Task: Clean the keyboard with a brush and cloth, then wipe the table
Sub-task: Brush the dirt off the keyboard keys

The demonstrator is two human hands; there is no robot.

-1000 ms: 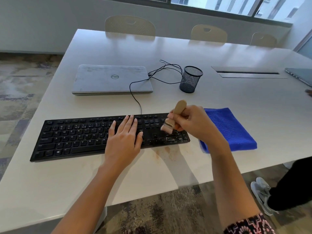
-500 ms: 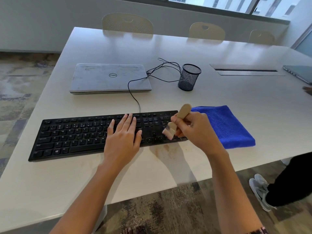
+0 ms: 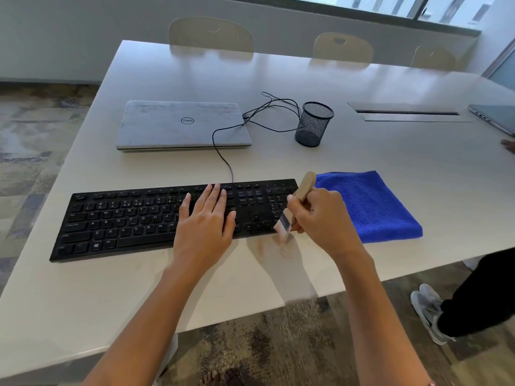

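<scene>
Brushing is under way: the right hand [image 3: 320,218] grips the brush [image 3: 295,210] at the keyboard's [image 3: 125,221] right end, near the counter's [image 3: 278,73] front edge. The left hand [image 3: 204,221] lies flat on the keys. The cloth [image 3: 373,204] sits folded just right of the keyboard, so wiping seems yet to come.

An office meeting room: long white table [image 3: 278,76], chairs [image 3: 211,34], closed laptop [image 3: 182,125], window [image 3: 390,4].

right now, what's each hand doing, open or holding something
Left hand: open, fingers straight, resting flat on the black plastic keyboard.
Right hand: closed around the small wooden-handled brush, bristles at the keyboard's near right edge.
</scene>
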